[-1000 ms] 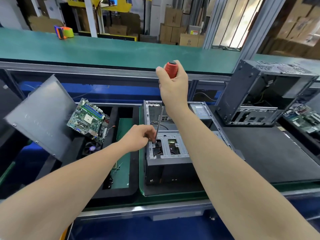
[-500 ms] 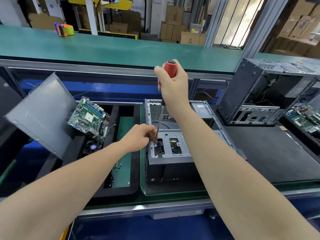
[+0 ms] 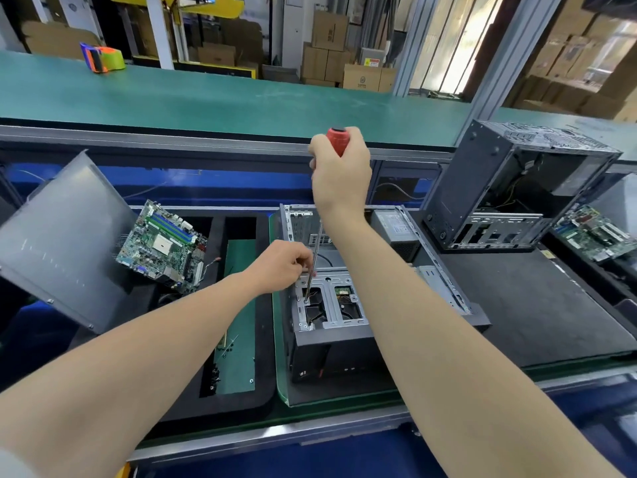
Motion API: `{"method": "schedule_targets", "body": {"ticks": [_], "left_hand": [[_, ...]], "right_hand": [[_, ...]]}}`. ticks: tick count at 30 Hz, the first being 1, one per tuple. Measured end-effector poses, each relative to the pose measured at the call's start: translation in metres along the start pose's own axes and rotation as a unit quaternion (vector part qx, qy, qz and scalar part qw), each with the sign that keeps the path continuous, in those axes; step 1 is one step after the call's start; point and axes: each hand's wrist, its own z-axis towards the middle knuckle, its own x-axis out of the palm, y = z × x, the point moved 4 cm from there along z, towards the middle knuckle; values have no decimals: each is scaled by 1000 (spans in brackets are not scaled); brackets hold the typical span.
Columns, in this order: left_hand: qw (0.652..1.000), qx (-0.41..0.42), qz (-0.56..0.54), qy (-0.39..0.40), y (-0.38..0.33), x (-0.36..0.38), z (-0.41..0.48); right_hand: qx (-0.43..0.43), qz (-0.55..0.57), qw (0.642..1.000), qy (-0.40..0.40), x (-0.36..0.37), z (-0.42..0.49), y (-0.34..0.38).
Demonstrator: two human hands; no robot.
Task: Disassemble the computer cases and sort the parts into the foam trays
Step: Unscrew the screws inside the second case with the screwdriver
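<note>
- While the right hand (image 3: 339,181) grips the red-handled screwdriver (image 3: 337,141) and the left hand (image 3: 281,267) pinches its shaft, the tip sits on the drive cage of the computer case (image 3: 331,353) at the desk's front middle, so this case is judged part-stripped.
- The foam tray (image 3: 265,384) at its left holds 1 motherboard (image 3: 162,246), small screws and a leaning side panel (image 3: 65,243).
- 1 second case (image 3: 510,188) at the right back awaits.

We see a long green-topped bench (image 3: 213,98) running across the far side, with a tape dispenser (image 3: 101,58) on its left end. Beyond it, stacked cardboard boxes (image 3: 329,46) stand on the floor. At far right, daylight enters through tall windows (image 3: 448,46) framed by aluminium posts (image 3: 489,70).
</note>
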Motion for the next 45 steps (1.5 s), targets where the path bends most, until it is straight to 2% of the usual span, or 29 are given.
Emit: {"method": "schedule_targets", "body": {"ticks": [3,5,8,10,14,17,20,24,25,26,29,32,34,36,38,41,43,45], "left_hand": [[999,35,32,9,-9,3,18],[993,38,83,71,-9,13,29],[968,59,189,155,-10,30,40],[942,75,282,163,-11,40,46],[923,89,337,164,-7,57,59],[929,87,333,133,-2,57,62],[932,76,334,120,-1,57,64],[934,72,326,129,-3,56,63],[933,70,327,133,-3,56,63],[932,65,329,138,-3,56,64],[924,49,341,164,-1,60,69],[920,33,302,249,-3,63,78],[908,47,280,307,-15,62,79],[900,73,260,342,-19,66,79],[908,33,225,351,-21,61,75],[918,-10,214,334,-15,57,73],[916,-59,211,336,-12,59,74],[926,-63,195,316,-14,61,75]], "right_hand": [[4,4,997,-74,1,0,-4],[10,6,995,-103,3,2,-7],[13,-4,994,-105,6,8,-8],[32,20,996,-79,7,14,-13],[83,128,986,68,17,24,-20],[89,202,952,212,26,28,-22],[107,268,902,322,29,32,-25],[150,372,781,478,34,25,-19],[154,382,761,500,34,23,-17],[154,381,758,506,35,22,-17],[124,328,813,464,32,24,-17],[73,219,886,402,23,31,-13],[64,139,929,338,18,35,-10],[101,96,960,243,16,38,-12],[140,84,975,150,18,35,-16],[124,69,986,84,21,30,-22],[131,87,984,85,19,32,-23],[157,135,966,154,21,37,-23]]}}
